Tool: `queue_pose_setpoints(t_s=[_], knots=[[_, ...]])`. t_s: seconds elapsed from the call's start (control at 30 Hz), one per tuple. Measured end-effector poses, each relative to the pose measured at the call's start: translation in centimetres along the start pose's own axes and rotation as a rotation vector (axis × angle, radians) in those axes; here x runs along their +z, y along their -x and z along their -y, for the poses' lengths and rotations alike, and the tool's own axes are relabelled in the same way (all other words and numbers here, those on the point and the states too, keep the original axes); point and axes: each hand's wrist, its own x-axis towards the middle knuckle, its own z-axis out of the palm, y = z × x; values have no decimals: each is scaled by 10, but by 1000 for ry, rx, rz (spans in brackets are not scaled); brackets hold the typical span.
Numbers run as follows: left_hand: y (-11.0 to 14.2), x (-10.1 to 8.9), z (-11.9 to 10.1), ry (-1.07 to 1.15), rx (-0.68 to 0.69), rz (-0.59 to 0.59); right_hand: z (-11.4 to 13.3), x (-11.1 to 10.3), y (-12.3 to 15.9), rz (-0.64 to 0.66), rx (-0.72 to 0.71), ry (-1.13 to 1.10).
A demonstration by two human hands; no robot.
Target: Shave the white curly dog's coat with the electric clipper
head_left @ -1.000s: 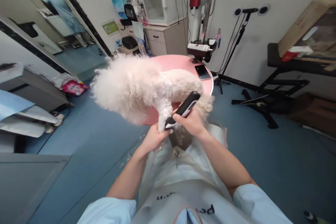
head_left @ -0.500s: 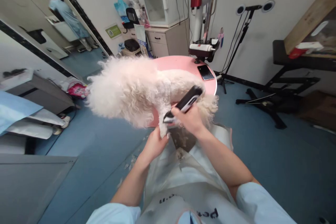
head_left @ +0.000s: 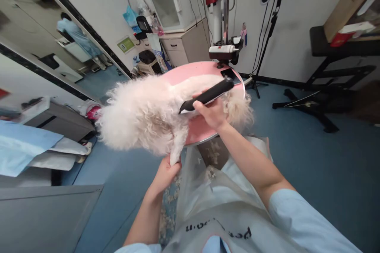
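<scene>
A fluffy white dog (head_left: 133,114) stands on a round pink table (head_left: 202,129), its bushy head to the left and its tail end to the right. Its body and near front leg look clipped short, while head and chest are long and curly. My left hand (head_left: 166,174) is closed around the paw end of that leg, drawing it out past the table edge. In my right hand (head_left: 214,114) is a black hair clipper (head_left: 208,94), its blade end against the dog's side near the shoulder. The dog's far legs are hidden.
A phone (head_left: 230,74) lies at the table's back right, by a metal post bearing a tray with a white bottle (head_left: 223,48). Behind stand a cabinet (head_left: 190,39) and a ring-light stand (head_left: 271,27). Cut hair (head_left: 170,205) litters the floor. A person (head_left: 78,35) shows in the mirror.
The clipper has moved from the lower front leg up to the dog's side by the shoulder. My left hand, still on the paw, has shifted down and left. The view has turned slightly.
</scene>
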Motion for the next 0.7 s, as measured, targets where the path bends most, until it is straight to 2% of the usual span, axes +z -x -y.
queue_pose_setpoints(t_s=[0.1, 0.23, 0.37, 0.43, 0.53, 0.57, 0.63, 0.7], knots=[[3, 1, -4, 22, -20, 79, 4, 6, 8, 63, -42, -40], [5, 4, -4, 34, -58, 105, 0, -6, 20, 98, 6, 28], [8, 9, -2, 95, -63, 104, -9, -16, 17, 54, -4, 5], [8, 11, -2, 120, -46, 70, -13, -20, 15, 123, 19, 37], [4, 12, 1, 142, -44, 33, -21, -32, 21, 316, 124, 108], [1, 13, 3, 145, -43, 19, -26, -38, 27, 329, 158, 108], [-6, 17, 10, 148, -35, -30, -36, -50, 46, 232, 207, 86], [-13, 27, 22, 173, -36, -80, -47, -61, 73, 62, 225, 67]])
